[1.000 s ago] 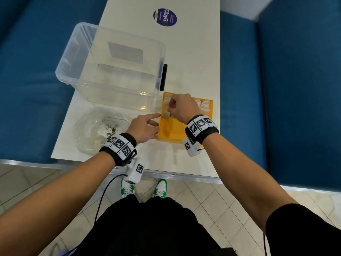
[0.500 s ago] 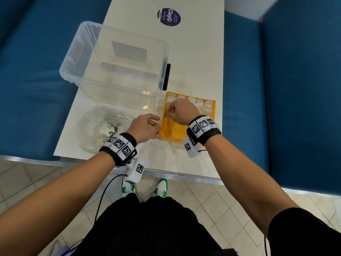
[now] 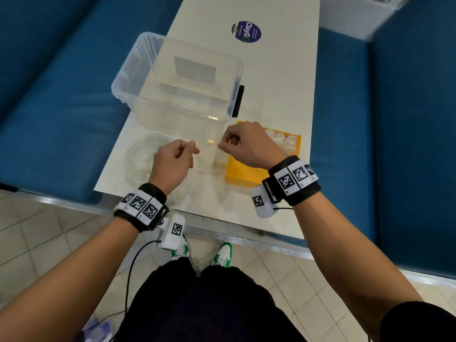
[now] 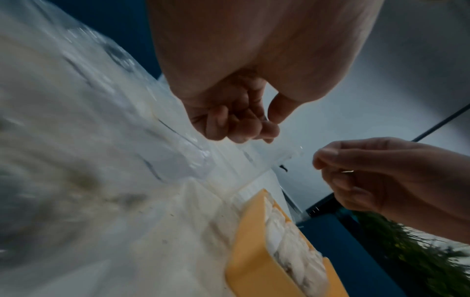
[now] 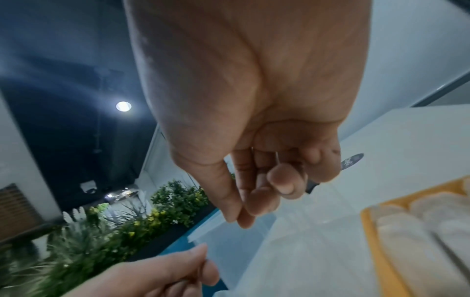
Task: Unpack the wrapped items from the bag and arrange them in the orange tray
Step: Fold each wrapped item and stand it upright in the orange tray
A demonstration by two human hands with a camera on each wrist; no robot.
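Both forearms bare; each wrist carries a black band (image 3: 142, 209) faced with a white strip of square black-and-white fiducial markers, right wrist band (image 3: 293, 180) same build. A white camera block (image 3: 174, 230) with its own marker hangs under each band, thin black cable (image 3: 129, 272) trailing off the left one. Black sleeve (image 3: 419, 322) on the right upper arm, black trousers (image 3: 197, 304), green-and-white sneakers (image 3: 222, 254).

Bright head view; wrist cams dim, blurry.

Blue benches (image 3: 61, 114) flank a white table (image 3: 276, 95); pale tiled floor (image 3: 37, 243); seemingly one ceiling light (image 5: 123, 106).
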